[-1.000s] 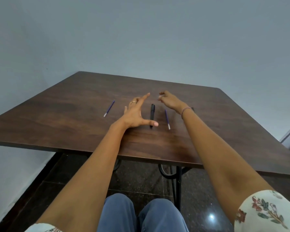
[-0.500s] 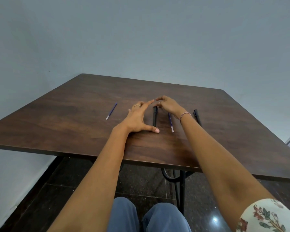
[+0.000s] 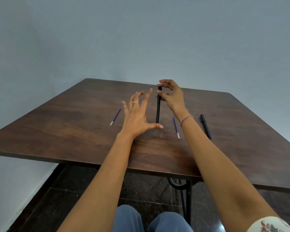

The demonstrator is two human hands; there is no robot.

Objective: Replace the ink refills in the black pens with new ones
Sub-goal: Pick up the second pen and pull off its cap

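The right hand (image 3: 171, 96) pinches the far end of a black pen (image 3: 158, 111) between thumb and curled fingertips, the pen's near end pointing down at the table (image 3: 73, 128). The left hand (image 3: 137, 118) hovers just left of that pen, fingers spread wide and holding nothing. One blue refill (image 3: 115, 116) lies farther left of the pen, another refill (image 3: 176, 128) just right of it, and a second black pen (image 3: 206, 126) farther right

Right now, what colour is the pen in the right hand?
Black. The pen pinched by the right hand shows best in the head view.
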